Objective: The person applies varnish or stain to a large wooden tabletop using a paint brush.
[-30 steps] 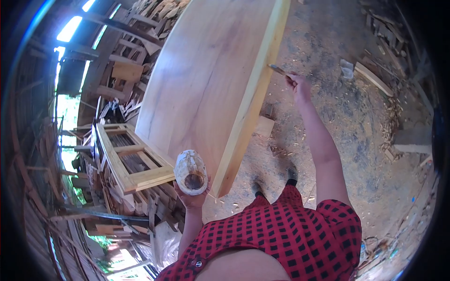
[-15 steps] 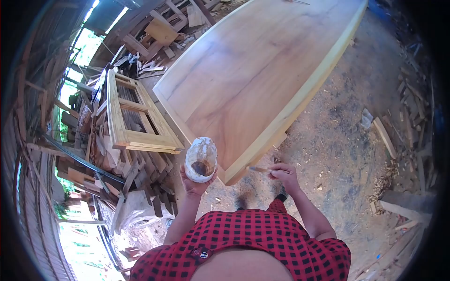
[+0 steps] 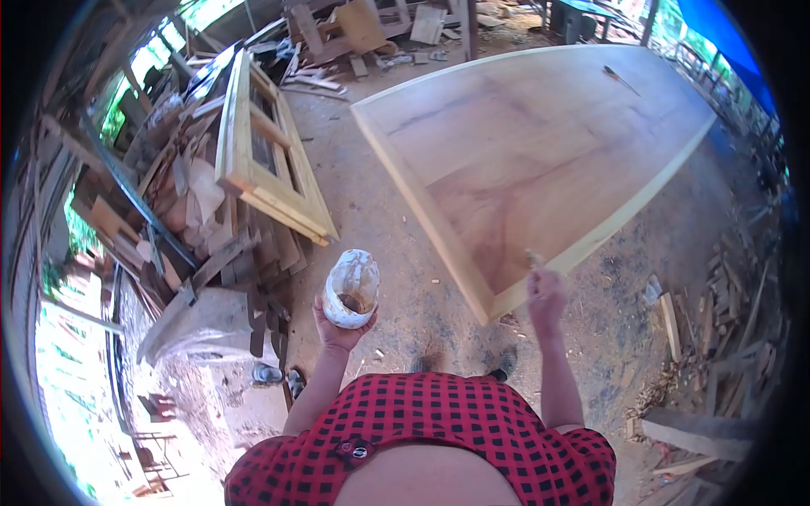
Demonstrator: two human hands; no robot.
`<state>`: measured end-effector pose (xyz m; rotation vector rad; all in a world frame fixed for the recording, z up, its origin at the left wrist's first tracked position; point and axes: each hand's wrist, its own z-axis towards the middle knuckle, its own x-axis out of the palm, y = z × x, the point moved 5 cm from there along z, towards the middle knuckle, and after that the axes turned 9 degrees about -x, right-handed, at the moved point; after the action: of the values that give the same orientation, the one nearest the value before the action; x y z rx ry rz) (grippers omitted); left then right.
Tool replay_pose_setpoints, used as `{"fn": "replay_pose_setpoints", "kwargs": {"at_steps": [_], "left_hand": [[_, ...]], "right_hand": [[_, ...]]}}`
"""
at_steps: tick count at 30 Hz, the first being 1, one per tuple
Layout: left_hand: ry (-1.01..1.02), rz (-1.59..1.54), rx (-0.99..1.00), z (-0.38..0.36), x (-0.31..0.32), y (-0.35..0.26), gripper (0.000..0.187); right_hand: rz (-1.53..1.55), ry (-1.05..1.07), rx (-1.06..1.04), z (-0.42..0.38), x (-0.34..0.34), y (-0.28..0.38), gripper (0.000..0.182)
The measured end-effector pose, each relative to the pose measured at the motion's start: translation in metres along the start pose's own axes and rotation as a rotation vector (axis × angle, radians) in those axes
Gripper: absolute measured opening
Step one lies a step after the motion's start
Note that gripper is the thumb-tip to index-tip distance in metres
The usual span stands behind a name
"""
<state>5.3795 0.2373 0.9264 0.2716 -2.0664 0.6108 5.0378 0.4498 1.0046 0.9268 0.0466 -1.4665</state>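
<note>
My left hand [image 3: 339, 327] is wrapped round a white, stained cut-open plastic container [image 3: 354, 274] with a little brown stuff at its bottom. My right hand [image 3: 546, 297], somewhat blurred by motion, grips a paintbrush [image 3: 531, 257] whose head points away from me. Brush and fingers overlap the near right corner of a large wooden panel [image 3: 540, 143] with a raised pale border. Toward the panel's far end lies another slim tool [image 3: 620, 78] with a dark tip, brush-like in shape.
At left, a pale wooden frame [image 3: 278, 135] leans on stacked planks [image 3: 224, 228]. Scrap wood [image 3: 363, 29] is heaped at the back. Offcuts and shavings [image 3: 658, 392] lie on the dirt floor at right, near a thick beam [image 3: 696, 434]. A blue tarp [image 3: 730, 46] hangs at far right.
My right hand has moved from beside the panel's long edge forward and right, over its near corner, with the brush. The view has swung, so the panel appears farther right; my left hand still holds the container.
</note>
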Motion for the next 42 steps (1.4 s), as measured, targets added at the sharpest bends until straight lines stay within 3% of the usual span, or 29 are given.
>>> {"fn": "replay_pose_setpoints", "kwargs": {"at_steps": [6,9,13,15,16,18,21,24,31,34,36,37,39,40,42], "left_hand": [[-0.148,-0.072,0.115,-0.054,-0.061,-0.063,0.089],[-0.16,-0.094,0.137,-0.062,-0.067,-0.075,0.09],[-0.12,-0.141,0.141,-0.055,-0.083,-0.088,0.088],[-0.11,-0.162,0.13,-0.042,-0.09,-0.085,0.086],[-0.118,-0.169,0.122,-0.035,-0.089,-0.086,0.086],[-0.125,-0.154,0.1,-0.023,-0.086,-0.087,0.085],[-0.141,-0.143,0.073,-0.004,-0.081,-0.099,0.084],[-0.138,-0.133,0.075,0.027,-0.076,-0.122,0.084],[-0.127,-0.206,0.078,0.102,-0.035,-0.18,0.086],[-0.118,-0.189,0.096,0.129,-0.031,-0.194,0.086],[-0.117,-0.187,0.1,0.142,-0.03,-0.201,0.086],[-0.105,-0.179,0.089,0.147,-0.029,-0.203,0.086],[-0.101,-0.184,0.069,0.159,-0.028,-0.209,0.086],[-0.092,-0.174,0.073,0.165,-0.029,-0.214,0.085],[-0.094,-0.185,0.069,0.177,-0.03,-0.221,0.085]], "right_hand": [[0.345,0.184,-0.081,-0.001,0.098,0.104,0.01],[0.583,0.188,0.216,0.025,0.109,0.084,0.013],[0.334,0.31,0.04,0.055,0.096,0.067,0.016],[0.284,0.664,0.144,0.058,0.099,0.058,0.014],[0.277,0.664,0.147,0.066,0.099,0.052,0.014],[0.321,0.952,0.227,0.072,0.116,0.046,0.012],[0.43,1.114,0.423,0.099,0.143,0.049,0.01],[0.347,1.159,0.367,0.134,0.184,0.036,0.009],[0.489,1.159,0.299,0.229,0.293,0.038,0.013],[0.615,1.146,0.387,0.264,0.343,0.039,0.012],[0.487,1.028,0.16,0.293,0.37,0.045,0.014],[0.481,1.038,0.167,0.295,0.386,0.042,0.014],[0.447,0.599,-0.09,0.318,0.395,0.046,0.017],[0.44,0.618,-0.081,0.32,0.4,0.047,0.017],[0.255,0.455,-0.284,0.331,0.393,0.056,0.016]]}}
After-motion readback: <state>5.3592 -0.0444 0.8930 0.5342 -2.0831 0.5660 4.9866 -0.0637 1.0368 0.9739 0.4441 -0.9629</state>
